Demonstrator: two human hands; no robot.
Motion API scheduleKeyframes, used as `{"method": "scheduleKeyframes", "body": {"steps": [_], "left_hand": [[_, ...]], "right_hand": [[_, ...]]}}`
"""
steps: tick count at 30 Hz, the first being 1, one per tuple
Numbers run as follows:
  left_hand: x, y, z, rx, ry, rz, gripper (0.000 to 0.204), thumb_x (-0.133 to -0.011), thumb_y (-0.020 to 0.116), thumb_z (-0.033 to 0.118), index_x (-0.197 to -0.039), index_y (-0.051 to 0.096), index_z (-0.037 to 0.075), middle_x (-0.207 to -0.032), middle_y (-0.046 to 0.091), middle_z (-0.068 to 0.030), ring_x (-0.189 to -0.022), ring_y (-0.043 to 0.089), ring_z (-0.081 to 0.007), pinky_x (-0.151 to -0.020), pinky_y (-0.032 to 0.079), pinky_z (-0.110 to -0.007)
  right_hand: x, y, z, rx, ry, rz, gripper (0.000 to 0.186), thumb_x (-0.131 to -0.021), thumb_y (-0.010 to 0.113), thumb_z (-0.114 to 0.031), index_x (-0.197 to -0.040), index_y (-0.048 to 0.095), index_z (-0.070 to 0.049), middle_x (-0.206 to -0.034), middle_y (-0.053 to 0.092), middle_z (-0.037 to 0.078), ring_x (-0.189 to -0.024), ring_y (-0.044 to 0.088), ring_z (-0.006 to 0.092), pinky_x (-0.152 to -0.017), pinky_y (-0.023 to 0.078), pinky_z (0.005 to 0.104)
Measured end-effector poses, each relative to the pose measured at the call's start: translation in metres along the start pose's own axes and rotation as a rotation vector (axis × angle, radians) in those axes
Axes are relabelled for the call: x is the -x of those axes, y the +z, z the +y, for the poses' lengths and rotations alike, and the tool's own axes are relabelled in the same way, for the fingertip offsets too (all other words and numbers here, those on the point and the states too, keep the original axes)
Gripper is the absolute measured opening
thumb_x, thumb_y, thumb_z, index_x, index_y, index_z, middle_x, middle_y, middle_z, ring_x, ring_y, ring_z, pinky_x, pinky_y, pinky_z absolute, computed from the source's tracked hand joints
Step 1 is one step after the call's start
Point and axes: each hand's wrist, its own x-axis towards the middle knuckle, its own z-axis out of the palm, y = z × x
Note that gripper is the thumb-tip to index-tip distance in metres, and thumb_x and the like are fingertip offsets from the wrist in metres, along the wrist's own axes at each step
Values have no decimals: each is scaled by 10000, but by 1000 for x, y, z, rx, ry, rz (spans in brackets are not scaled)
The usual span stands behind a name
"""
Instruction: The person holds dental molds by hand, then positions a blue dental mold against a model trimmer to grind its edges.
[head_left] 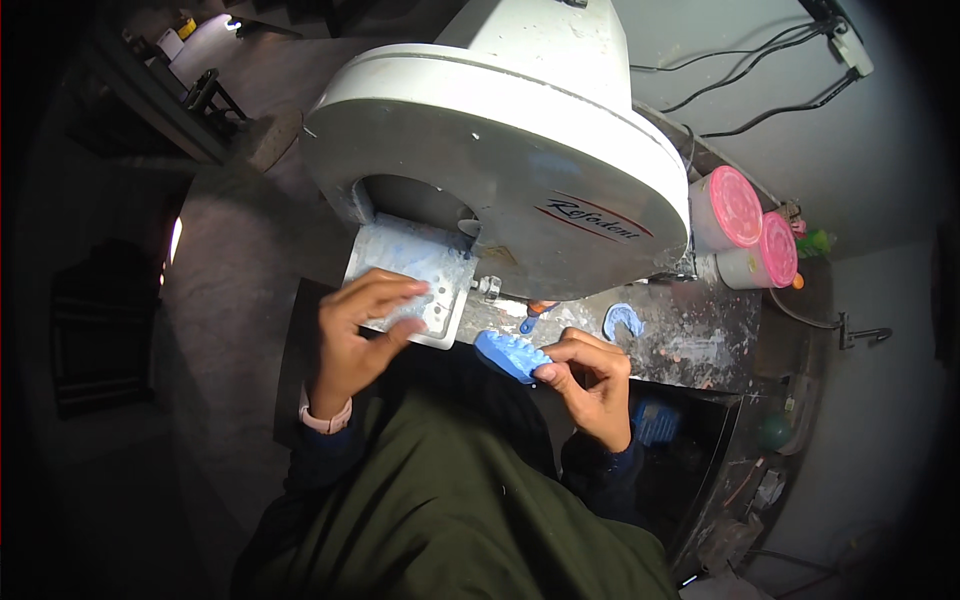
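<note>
Looking down from the head camera, the left hand (355, 335) rests with its fingers spread loosely on the small metal work table (415, 275) that juts out from the front of a large white trimming machine (520, 150); it grips nothing, the fingertips simply lying on the blue-smeared plate. The right hand (590, 385) pinches a blue dental cast (512, 355) between thumb and fingers, holding it just below and to the right of the plate's edge, near the machine but apart from it. A second blue horseshoe-shaped piece (620, 320) lies on the stained worktop (700, 340) a little beyond the right hand. A small tool with an orange and blue handle (535, 315) lies just under the machine's rim, between the two blue pieces. Two white tubs with pink lids (750, 225) stand at the far right of the worktop beside the machine. Dark cables (760, 70) run along the wall above them.
</note>
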Motion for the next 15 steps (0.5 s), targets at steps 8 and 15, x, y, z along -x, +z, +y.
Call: {"method": "scheduleKeyframes", "body": {"steps": [8,15], "left_hand": [[12,20,24,116,-115,-293,375,-736,779,44,-1088,653,23,-1005,678,-86,-901,671,-159,-717,593,-263],[15,2,27,21,-85,-174,324,-735,778,30,-1034,655,6,-1024,679,-93,-907,675,-171,-731,594,-271]], "right_hand": [[-9,22,-14,98,-167,-68,134,-850,678,-104,-913,688,14,-730,590,84,-613,538,175,-584,427,273],[-25,45,-29,230,-149,-57,171,-829,712,-148,-938,692,-18,-724,570,64,-547,495,139,-504,391,259]]}}
